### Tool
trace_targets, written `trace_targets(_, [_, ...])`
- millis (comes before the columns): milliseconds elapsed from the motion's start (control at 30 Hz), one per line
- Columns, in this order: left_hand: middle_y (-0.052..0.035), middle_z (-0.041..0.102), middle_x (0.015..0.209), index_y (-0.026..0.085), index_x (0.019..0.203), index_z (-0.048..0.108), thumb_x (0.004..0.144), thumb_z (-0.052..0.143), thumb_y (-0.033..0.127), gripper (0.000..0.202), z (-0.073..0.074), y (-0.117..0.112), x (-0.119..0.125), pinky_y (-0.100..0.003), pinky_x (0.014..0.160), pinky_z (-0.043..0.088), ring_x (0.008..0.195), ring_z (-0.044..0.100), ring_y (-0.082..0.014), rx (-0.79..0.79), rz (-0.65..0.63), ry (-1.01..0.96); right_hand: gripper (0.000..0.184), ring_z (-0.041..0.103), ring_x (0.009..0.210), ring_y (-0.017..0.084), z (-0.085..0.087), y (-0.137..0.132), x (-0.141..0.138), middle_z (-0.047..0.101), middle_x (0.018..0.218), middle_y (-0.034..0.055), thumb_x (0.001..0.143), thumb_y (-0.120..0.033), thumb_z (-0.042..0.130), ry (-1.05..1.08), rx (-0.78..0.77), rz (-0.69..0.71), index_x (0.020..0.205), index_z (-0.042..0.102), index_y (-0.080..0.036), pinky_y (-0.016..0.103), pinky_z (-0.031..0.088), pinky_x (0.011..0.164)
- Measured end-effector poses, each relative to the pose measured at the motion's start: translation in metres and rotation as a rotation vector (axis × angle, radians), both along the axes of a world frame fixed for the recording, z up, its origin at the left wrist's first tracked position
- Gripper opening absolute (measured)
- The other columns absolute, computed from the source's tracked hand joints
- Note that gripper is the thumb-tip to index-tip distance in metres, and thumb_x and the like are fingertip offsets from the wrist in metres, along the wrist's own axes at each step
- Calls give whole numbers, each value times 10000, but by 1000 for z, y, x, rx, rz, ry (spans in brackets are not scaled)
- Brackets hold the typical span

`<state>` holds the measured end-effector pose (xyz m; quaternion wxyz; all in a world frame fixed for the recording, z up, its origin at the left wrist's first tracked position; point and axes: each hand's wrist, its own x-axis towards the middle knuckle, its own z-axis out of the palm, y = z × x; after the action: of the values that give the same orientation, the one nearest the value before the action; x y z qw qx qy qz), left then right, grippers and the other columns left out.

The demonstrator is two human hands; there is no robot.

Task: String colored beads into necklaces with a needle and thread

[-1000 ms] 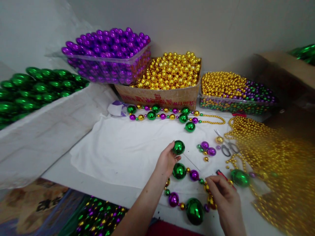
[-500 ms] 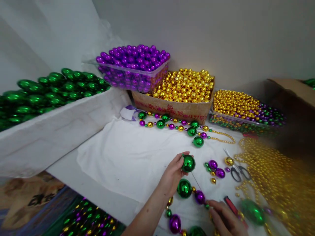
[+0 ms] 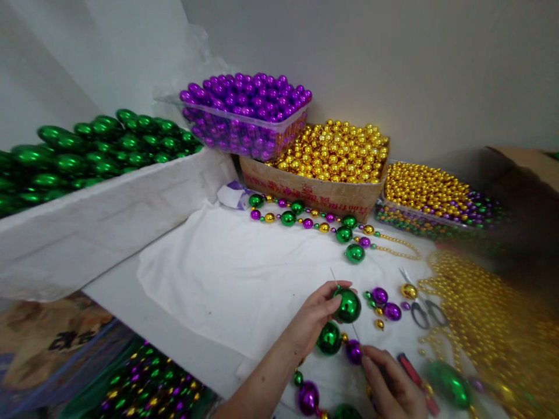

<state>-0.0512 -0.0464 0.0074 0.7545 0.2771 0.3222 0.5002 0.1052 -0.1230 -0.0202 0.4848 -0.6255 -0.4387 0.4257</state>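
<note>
My left hand (image 3: 325, 308) is closed around a large shiny green bead (image 3: 348, 305). A thin needle-like wire (image 3: 333, 276) pokes out above that bead and shows again below it. My right hand (image 3: 391, 381) pinches the bead string beside a purple bead (image 3: 353, 352). Under my left hand, another large green bead (image 3: 329, 338) lies on the string, and a purple bead (image 3: 308, 398) sits lower down. Just right of my left hand lie loose purple beads (image 3: 392, 311) with small green and gold ones. What exactly my right fingertips cover is hidden.
Scissors (image 3: 421, 314) and a red-handled tool (image 3: 410, 369) lie at right, near heaped gold bead chains (image 3: 493, 314). A finished-looking strand (image 3: 308, 223) stretches before a gold-bead carton (image 3: 312, 189). A purple-bead tub (image 3: 248, 119) and green-bead box (image 3: 109, 215) stand behind and left.
The green bead in my left hand has come down and right, closer to my right hand. The wire now runs through it, its tip showing above.
</note>
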Motion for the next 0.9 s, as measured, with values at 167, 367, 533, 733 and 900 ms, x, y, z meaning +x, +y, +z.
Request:
trace_targets(167, [-124,657,1099,145,954,717,826,625,383,286,4,7,5,-282,788,437,947,595,-226,-21,46,89,247,577,617,160,2,25,-9,630,722,17,796,-415,620,-68,-13,50,858,620,-177,234,459,546])
trace_targets(367, [-111,621,1240,157,867,740,808,657,366,232,18,22,-4,-334,973,394,1214,494,-272,64,275,108,341,595,925,216,19,45,-5,616,1121,88,883,-332,510,-348,171,243,1196,586,-220,318,502,749])
trace_targets(533, [-84,602,1282,175,922,750,887,549,317,249,40,18,0,-362,1102,266,1272,454,-258,271,230,257,339,497,1153,258,41,57,-7,607,1207,77,898,-310,511,-468,324,244,1218,612,-264,420,391,971])
trace_targets(733, [-77,617,1253,185,908,745,887,541,338,256,57,19,6,-391,1083,296,1266,455,-271,326,210,229,213,583,649,162,53,76,-10,666,680,23,850,-344,575,6,72,379,842,715,-184,264,433,594])
trace_targets(900, [-97,599,1268,226,1166,650,778,687,289,395,55,20,6,-394,997,391,1203,505,-287,233,47,146,192,453,479,88,63,79,2,661,630,12,769,-348,680,361,-13,259,800,688,-159,198,303,421])
